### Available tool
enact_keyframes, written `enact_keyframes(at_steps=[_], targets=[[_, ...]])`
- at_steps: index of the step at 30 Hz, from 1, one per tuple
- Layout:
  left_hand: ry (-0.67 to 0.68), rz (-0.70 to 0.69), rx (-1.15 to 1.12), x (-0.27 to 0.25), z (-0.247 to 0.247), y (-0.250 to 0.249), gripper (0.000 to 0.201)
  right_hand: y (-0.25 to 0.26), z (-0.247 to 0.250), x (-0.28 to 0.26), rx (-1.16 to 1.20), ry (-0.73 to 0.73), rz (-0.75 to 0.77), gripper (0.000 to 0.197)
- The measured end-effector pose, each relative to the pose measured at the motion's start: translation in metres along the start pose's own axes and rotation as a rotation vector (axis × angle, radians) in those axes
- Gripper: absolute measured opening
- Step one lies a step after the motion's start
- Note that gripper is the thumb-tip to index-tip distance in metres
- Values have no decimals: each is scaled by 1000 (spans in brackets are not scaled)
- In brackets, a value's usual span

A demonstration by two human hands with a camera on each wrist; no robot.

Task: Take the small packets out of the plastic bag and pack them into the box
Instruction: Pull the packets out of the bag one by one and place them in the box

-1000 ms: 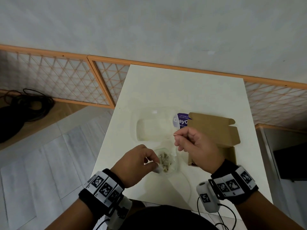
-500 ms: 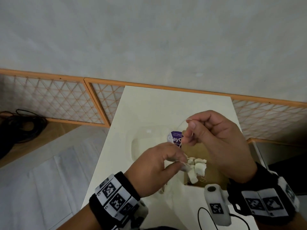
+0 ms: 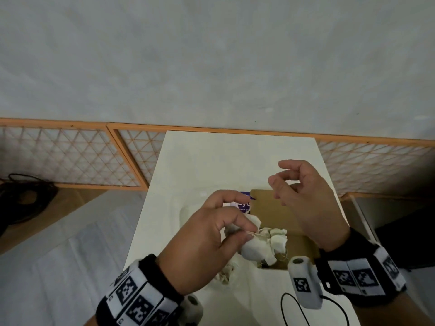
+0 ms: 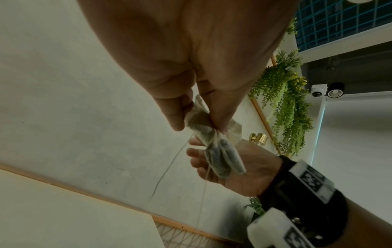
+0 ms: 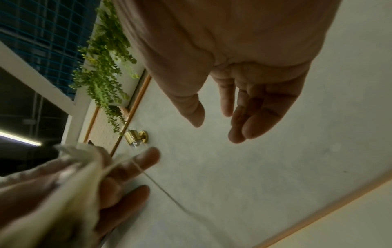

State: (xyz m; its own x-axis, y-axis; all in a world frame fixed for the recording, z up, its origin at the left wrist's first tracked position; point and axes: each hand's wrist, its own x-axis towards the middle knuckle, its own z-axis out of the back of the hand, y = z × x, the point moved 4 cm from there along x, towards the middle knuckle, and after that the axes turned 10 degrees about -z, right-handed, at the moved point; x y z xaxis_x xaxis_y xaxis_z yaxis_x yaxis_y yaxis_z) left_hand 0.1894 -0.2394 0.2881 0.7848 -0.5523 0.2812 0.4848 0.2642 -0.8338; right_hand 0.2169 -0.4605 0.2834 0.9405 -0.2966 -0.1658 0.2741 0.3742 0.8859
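My left hand [image 3: 250, 231] pinches a bunch of small white packets [image 3: 259, 245] with thin strings, held above the near end of the open brown cardboard box [image 3: 268, 208]. In the left wrist view my thumb and a finger of the left hand [image 4: 197, 124] squeeze the packets [image 4: 220, 156], and loose threads hang from them. My right hand [image 3: 276, 172] hovers higher over the box, fingers apart and loosely curled, holding nothing; the right wrist view shows that right hand [image 5: 216, 124] with an empty palm. The clear plastic bag [image 3: 188, 215] lies left of the box. A few more packets [image 3: 226, 271] lie under my left hand.
The white table [image 3: 235, 156] is narrow, with floor dropping off on its left side. A purple label [image 3: 244, 204] shows between bag and box. Orange lattice panels [image 3: 70, 158] line the wall behind. Black cables [image 3: 23, 198] lie on the floor far left.
My right hand has let go of the thread it pinched and opened, rising up and to the right. My left hand keeps the packets over the box. The view has tilted upward.
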Motion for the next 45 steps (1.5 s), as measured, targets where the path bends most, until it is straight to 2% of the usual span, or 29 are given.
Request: enact_keyframes(at_steps=[5,9,11,19,25,28,33,35,38,40,45], targets=[[27,-37,12,3,1,-2,19,9,-4,-39,47,114,105,15],[43,-65,14,6,1,-2,19,6,-17,-48,38,356,132,19],[55,-63,7,6,0,-1,20,3,-19,-45,55,399,123,17],[10,37,-114,9,0,7,13,8,-17,-38,44,395,210,24],[-93,147,-242,7,-5,20,13,4,-19,-38,-35,391,210,23],[-73,201,-229,5,-8,23,13,-1,-22,-36,-60,397,217,20],[-20,100,-65,2,-12,26,11,-14,-26,-32,-59,465,225,23],[-48,103,-32,2,-12,29,14,-15,-27,-33,-21,475,204,24],[-91,137,-81,2,-13,35,17,-31,-33,-35,122,529,94,16],[-105,176,-129,2,-14,40,22,-47,-42,-35,151,567,63,20],[-58,304,-170,-2,-29,57,24,-88,-53,-28,169,546,-50,14]])
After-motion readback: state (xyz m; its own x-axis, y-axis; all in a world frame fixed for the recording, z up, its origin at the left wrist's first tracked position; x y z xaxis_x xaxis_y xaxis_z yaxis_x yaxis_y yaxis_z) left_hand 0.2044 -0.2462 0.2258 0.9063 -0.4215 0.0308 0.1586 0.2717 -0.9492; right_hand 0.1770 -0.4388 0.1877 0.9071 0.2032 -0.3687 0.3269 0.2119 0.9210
